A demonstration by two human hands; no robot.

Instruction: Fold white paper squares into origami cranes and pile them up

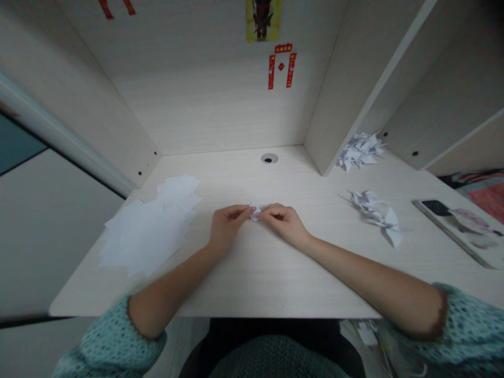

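A small piece of folded white paper (pixel 255 212) is pinched between my two hands above the middle of the desk. My left hand (pixel 230 226) grips its left side with thumb and fingertips. From the other side, my right hand (pixel 285 223) pinches the paper's right edge. The exact folds are too small to make out. To the left lies a spread pile of flat white paper sheets (pixel 151 223). On the right is a loose group of folded paper pieces (pixel 376 210).
A larger heap of folded papers (pixel 360 149) sits behind the upright divider (pixel 342 105). A phone or tablet-like device (pixel 460 231) lies at the right. The desk (pixel 244 283) has a round cable hole (pixel 270 158) at the back. Red paper strips (pixel 271 72) hang on the back panel.
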